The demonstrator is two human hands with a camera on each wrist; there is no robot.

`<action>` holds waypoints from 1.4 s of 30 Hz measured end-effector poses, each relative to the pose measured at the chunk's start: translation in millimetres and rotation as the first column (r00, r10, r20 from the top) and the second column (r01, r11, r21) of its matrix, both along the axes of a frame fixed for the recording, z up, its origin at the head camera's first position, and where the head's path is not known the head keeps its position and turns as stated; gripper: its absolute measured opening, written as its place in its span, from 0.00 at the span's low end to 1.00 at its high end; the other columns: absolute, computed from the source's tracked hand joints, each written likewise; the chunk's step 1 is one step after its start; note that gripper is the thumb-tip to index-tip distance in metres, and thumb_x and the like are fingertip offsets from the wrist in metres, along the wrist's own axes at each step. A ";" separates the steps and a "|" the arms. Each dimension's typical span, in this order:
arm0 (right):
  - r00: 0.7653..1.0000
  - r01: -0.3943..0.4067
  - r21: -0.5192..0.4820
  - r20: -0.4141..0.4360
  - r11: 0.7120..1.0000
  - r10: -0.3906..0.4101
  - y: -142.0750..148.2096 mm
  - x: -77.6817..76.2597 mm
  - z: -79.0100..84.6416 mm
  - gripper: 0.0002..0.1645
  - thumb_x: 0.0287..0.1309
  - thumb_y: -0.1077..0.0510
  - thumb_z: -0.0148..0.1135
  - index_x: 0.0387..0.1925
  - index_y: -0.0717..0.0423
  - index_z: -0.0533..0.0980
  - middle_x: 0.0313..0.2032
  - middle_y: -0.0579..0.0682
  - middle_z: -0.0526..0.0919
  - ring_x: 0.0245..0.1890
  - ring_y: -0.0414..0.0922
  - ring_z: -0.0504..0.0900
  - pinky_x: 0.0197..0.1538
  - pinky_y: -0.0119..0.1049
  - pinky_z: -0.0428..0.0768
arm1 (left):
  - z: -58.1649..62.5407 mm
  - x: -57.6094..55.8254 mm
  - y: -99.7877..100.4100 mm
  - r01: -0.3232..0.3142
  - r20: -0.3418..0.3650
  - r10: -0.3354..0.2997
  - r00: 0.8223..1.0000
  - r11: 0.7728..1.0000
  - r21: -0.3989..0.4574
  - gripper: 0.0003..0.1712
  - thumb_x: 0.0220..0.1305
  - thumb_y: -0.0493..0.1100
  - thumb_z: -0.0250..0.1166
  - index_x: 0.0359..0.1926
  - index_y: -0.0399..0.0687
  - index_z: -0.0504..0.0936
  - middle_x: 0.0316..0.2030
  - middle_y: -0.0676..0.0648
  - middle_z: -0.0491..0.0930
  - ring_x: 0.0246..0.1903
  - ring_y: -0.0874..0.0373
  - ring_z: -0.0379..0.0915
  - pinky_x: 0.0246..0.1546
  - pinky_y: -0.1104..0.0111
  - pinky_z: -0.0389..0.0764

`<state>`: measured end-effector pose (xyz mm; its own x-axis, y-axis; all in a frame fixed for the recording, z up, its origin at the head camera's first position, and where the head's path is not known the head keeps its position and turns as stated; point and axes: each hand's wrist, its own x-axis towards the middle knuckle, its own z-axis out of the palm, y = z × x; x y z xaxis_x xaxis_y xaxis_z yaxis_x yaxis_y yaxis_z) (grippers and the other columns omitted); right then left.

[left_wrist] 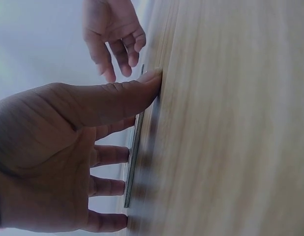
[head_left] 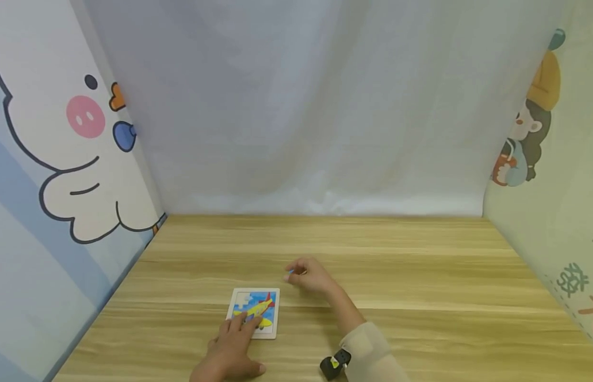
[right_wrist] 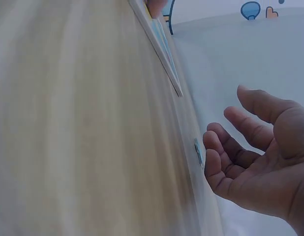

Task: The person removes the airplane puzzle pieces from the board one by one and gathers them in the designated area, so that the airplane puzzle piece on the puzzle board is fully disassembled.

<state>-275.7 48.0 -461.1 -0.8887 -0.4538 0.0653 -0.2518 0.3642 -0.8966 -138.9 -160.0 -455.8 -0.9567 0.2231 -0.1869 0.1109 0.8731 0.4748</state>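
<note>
A square jigsaw puzzle (head_left: pixel 276 313) with a pale frame lies on the table. Its picture is a yellow airplane with a red tail on blue, and a bare patch shows at its upper left. My left hand (head_left: pixel 231 347) rests its spread fingertips on the near left part of the puzzle, its thumb (left_wrist: pixel 117 101) out to the side at the tabletop. Right of the puzzle's far corner, my right hand (head_left: pixel 311 276) hovers over a small blue puzzle piece (right_wrist: pixel 199 153) lying on the table. The right fingers are loosely bent, with the thumb held apart from them.
The wood-grain table (head_left: pixel 420 276) runs back to a pale curtain (head_left: pixel 325 106). Cartoon-printed panels stand at the left (head_left: pixel 48 212) and right (head_left: pixel 554 212) sides. A small black device (head_left: pixel 334 364) is strapped at the right wrist, by the light sleeve.
</note>
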 end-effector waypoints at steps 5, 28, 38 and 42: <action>0.999 -0.040 0.008 -0.006 0.999 0.040 -10.6 5.4 -1.3 0.17 0.57 0.59 0.62 0.46 0.66 0.77 0.35 0.50 0.79 0.37 0.47 0.77 0.35 0.37 0.78 | 5.0 1.0 0.9 -0.014 0.017 0.014 1.000 1.000 -0.002 0.51 0.36 0.51 0.78 0.64 0.46 0.66 0.64 0.33 0.56 0.60 0.29 0.47 0.45 0.29 0.55; 0.997 -0.079 0.054 0.005 0.995 0.079 -52.2 18.7 -6.1 0.17 0.53 0.58 0.66 0.45 0.59 0.78 0.40 0.50 0.79 0.39 0.44 0.79 0.37 0.33 0.77 | 6.2 0.6 4.6 -0.004 0.009 0.004 1.000 1.000 -0.002 0.51 0.36 0.51 0.78 0.63 0.46 0.67 0.63 0.32 0.56 0.59 0.28 0.48 0.43 0.28 0.56; 0.996 -0.089 0.191 0.002 0.977 0.091 -64.0 12.5 -10.2 0.14 0.51 0.61 0.69 0.41 0.55 0.80 0.38 0.45 0.80 0.41 0.42 0.77 0.43 0.34 0.76 | 5.9 -1.2 5.5 -0.007 0.025 0.007 1.000 1.000 -0.007 0.51 0.36 0.51 0.78 0.64 0.46 0.66 0.63 0.32 0.55 0.60 0.27 0.46 0.44 0.28 0.55; 0.992 -0.111 0.258 -0.030 0.960 0.123 -68.2 11.9 -11.0 0.12 0.49 0.61 0.69 0.38 0.57 0.81 0.38 0.45 0.82 0.42 0.42 0.77 0.45 0.33 0.74 | 5.4 -1.0 5.2 -0.008 0.018 0.009 1.000 1.000 -0.010 0.51 0.36 0.51 0.78 0.64 0.46 0.66 0.63 0.31 0.55 0.60 0.28 0.47 0.44 0.28 0.56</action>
<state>-263.8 -20.2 -472.1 -0.8273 -0.5611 -0.0271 -0.3446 0.5450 -0.7643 -139.9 -154.8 -450.4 -0.9550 0.2130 -0.2063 0.0950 0.8788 0.4676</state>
